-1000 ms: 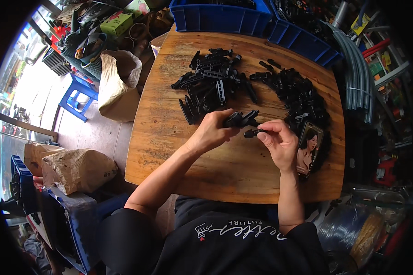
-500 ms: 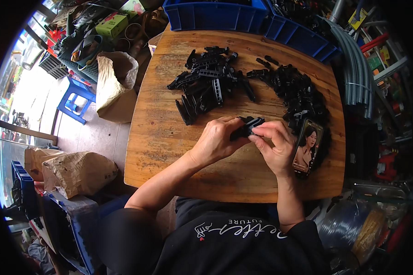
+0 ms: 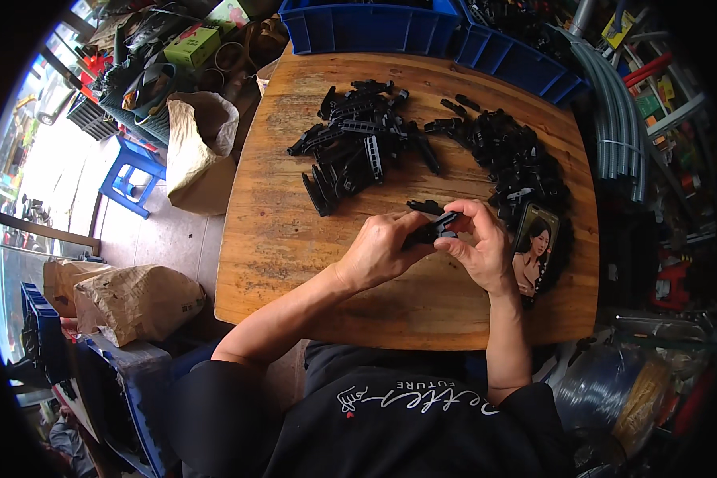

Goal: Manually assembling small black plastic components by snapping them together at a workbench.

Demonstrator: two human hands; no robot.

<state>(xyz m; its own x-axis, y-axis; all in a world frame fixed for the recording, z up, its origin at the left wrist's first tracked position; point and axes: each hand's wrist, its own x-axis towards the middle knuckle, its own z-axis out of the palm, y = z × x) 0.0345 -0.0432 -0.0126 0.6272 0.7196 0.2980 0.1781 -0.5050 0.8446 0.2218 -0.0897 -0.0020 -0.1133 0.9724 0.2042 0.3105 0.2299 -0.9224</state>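
Note:
Over the near middle of the wooden table [image 3: 295,263], my left hand [image 3: 378,251] is closed around a small black plastic part [image 3: 438,229]. My right hand [image 3: 486,247] pinches the other end of that part between thumb and forefinger. Just beyond the fingers shows another black piece [image 3: 425,205]; I cannot tell whether it lies on the table or is held too. A loose pile of long black plastic strips [image 3: 358,135] is at the far left of the hands. Many small black parts [image 3: 514,155] form a heap at the right.
A phone [image 3: 535,248] with a lit screen leans on the heap beside my right hand. Blue bins [image 3: 374,32] line the table's far edge. Left of the table are paper sacks [image 3: 199,151] and a blue stool [image 3: 131,175]. Grey tubing [image 3: 613,119] hangs at the right.
The held black part has tilted, its right end rising, and my right fingers have shifted up with it. A black piece now shows separately beyond the hands.

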